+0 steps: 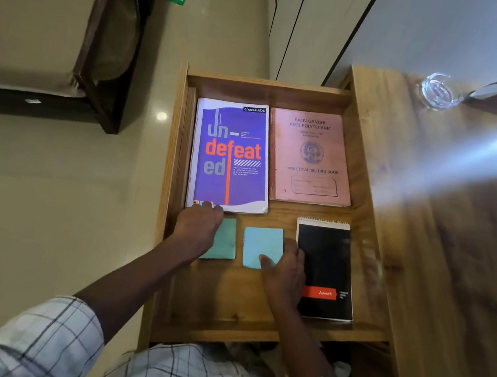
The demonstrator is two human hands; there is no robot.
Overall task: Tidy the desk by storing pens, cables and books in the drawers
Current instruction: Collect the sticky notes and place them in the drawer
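The open wooden drawer (169, 176) of the wooden counter (457, 252) holds a purple "Undefeated" notebook (232, 157) beside a pink practical record book (309, 158) at the back, and a black spiral pad (329, 265) at the front right; the left hand (196, 229) covers part of a green sticky-note pad (226, 240), its fingers at the notebook's near edge, though I cannot tell whether they grip it; the right hand (286, 271) holds a pale blue sticky-note pad (261, 242), thumb on top, fingers curled along its right edge.

Bare drawer floor (217, 300) at the front; beyond, 2 teal pads (261, 242), purple book (232, 157), pink book (309, 158); black notepad (329, 265) at right.
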